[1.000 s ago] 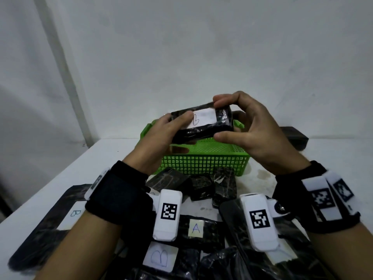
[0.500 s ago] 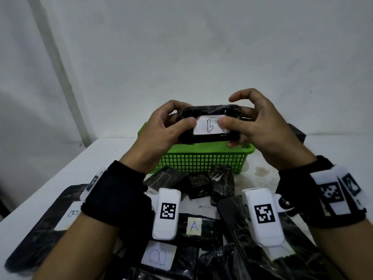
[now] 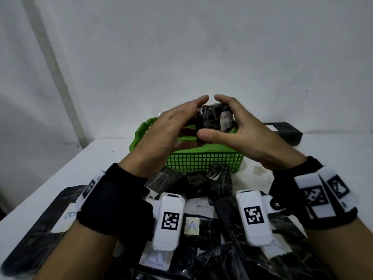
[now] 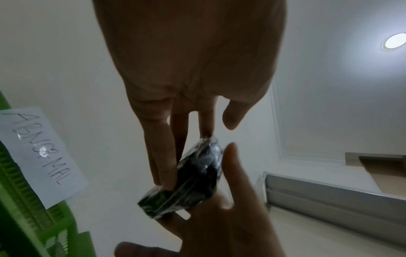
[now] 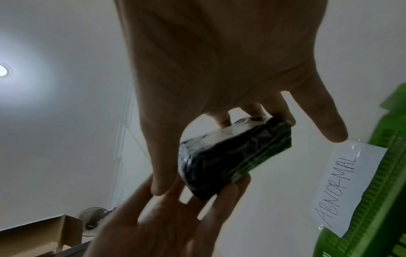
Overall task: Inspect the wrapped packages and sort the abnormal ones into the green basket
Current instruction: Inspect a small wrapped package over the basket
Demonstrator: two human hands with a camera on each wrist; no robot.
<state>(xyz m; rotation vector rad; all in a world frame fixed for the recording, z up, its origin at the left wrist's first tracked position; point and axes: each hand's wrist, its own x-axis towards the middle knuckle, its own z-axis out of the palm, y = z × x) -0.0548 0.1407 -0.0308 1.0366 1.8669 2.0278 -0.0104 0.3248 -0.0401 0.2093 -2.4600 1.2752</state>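
Centre frame in the head view, the left hand (image 3: 171,126) and right hand (image 3: 242,126) pinch a small wrapped package (image 3: 214,119) between near-straight fingertips above the green basket (image 3: 201,160). That light grip could let the slick film slip. Only the wrist views show the basket's "ABNORMAL" label (image 5: 349,187).

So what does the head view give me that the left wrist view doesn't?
Only the head view shows the other wrapped packages on the white table, including ones labelled A and B, plus the green basket's mesh front. Only the left wrist view shows the paper sign on the basket, handwritten ABNORMAL, and the ceiling light. Both show the left hand and right hand holding one small wrapped package between them, above the green basket.
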